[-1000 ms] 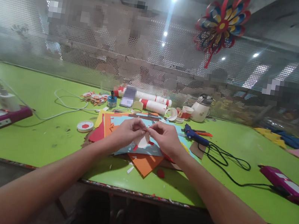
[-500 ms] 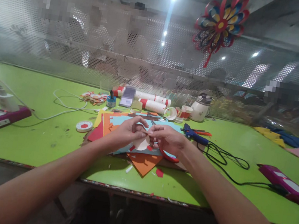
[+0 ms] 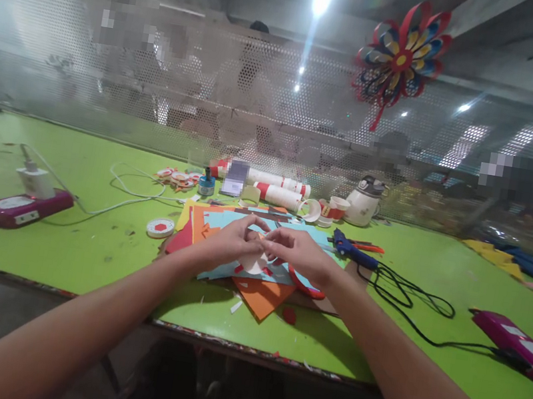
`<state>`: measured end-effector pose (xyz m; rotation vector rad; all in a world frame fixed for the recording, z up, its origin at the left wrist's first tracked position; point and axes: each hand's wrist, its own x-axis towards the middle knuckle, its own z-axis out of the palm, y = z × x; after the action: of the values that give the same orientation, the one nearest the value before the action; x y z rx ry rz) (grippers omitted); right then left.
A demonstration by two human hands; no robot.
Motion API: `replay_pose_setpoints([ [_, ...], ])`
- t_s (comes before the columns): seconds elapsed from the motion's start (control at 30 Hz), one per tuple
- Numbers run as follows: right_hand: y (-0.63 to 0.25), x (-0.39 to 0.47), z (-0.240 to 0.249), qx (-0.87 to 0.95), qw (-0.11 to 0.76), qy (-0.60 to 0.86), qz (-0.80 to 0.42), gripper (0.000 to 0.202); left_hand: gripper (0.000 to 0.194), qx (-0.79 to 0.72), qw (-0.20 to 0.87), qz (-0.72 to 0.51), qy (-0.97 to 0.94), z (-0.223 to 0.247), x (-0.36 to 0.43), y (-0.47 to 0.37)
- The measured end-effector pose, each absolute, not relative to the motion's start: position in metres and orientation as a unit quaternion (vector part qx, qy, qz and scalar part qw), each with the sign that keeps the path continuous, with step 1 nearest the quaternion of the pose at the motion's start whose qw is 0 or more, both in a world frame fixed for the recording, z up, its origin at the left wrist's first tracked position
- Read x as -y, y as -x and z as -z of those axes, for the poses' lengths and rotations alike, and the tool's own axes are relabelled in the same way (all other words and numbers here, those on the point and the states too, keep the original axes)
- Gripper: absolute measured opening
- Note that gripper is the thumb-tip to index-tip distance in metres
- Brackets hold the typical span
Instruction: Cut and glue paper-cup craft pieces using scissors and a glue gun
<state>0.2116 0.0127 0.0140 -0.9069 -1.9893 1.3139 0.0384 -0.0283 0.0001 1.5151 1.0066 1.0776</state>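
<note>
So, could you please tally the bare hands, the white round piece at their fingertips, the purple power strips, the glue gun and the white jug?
Hands: 2 (left hand, right hand)
White round piece: 1
Purple power strips: 2 (left strip, right strip)
Blue glue gun: 1
White jug: 1
Total: 7

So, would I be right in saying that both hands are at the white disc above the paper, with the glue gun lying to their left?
Not quite: the left hand and right hand are at the white disc above the paper, but the head view shows the glue gun lying to their right.
</note>
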Motion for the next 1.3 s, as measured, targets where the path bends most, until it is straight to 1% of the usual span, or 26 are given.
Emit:
replay_pose_setpoints([
  [0.1, -0.208, -0.012, -0.010, 0.767, 0.275, 0.343, -0.468, 0.013, 0.039, -0.423, 0.486, -0.442, -0.624, 0.001, 0.028, -0.039],
  [0.27, -0.206, -0.009, -0.006, 0.807, 0.277, 0.360, -0.377, 0.014, 0.035, -0.447, 0.487, -0.448, -0.602, -0.001, 0.029, -0.037],
  [0.4, -0.205, -0.005, -0.006, 0.824, 0.322, 0.396, -0.246, 0.019, 0.039, -0.447, 0.498, -0.466, -0.579, -0.005, 0.031, -0.036],
  [0.5, -0.205, -0.003, -0.006, 0.817, 0.360, 0.419, -0.165, 0.017, 0.040, -0.436, 0.508, -0.483, -0.564, -0.006, 0.032, -0.038],
  [0.67, -0.202, 0.000, -0.005, 0.795, 0.405, 0.440, -0.100, 0.016, 0.034, -0.440, 0.494, -0.527, -0.534, -0.001, 0.027, -0.042],
  [0.77, -0.199, 0.003, -0.002, 0.794, 0.403, 0.441, -0.109, 0.017, 0.025, -0.449, 0.478, -0.548, -0.519, 0.002, 0.024, -0.041],
  [0.87, -0.197, 0.003, 0.001, 0.790, 0.393, 0.448, -0.146, 0.018, 0.022, -0.452, 0.478, -0.554, -0.510, 0.003, 0.022, -0.039],
  [1.1, -0.195, -0.006, 0.003, 0.745, 0.356, 0.455, -0.332, 0.019, 0.020, -0.448, 0.514, -0.556, -0.476, 0.001, 0.024, -0.039],
  [1.2, -0.195, -0.008, 0.006, 0.722, 0.365, 0.438, -0.392, 0.017, 0.021, -0.429, 0.533, -0.568, -0.458, -0.001, 0.024, -0.039],
  [1.3, -0.197, -0.011, 0.008, 0.711, 0.382, 0.413, -0.421, 0.017, 0.018, -0.408, 0.554, -0.570, -0.450, -0.002, 0.025, -0.039],
])
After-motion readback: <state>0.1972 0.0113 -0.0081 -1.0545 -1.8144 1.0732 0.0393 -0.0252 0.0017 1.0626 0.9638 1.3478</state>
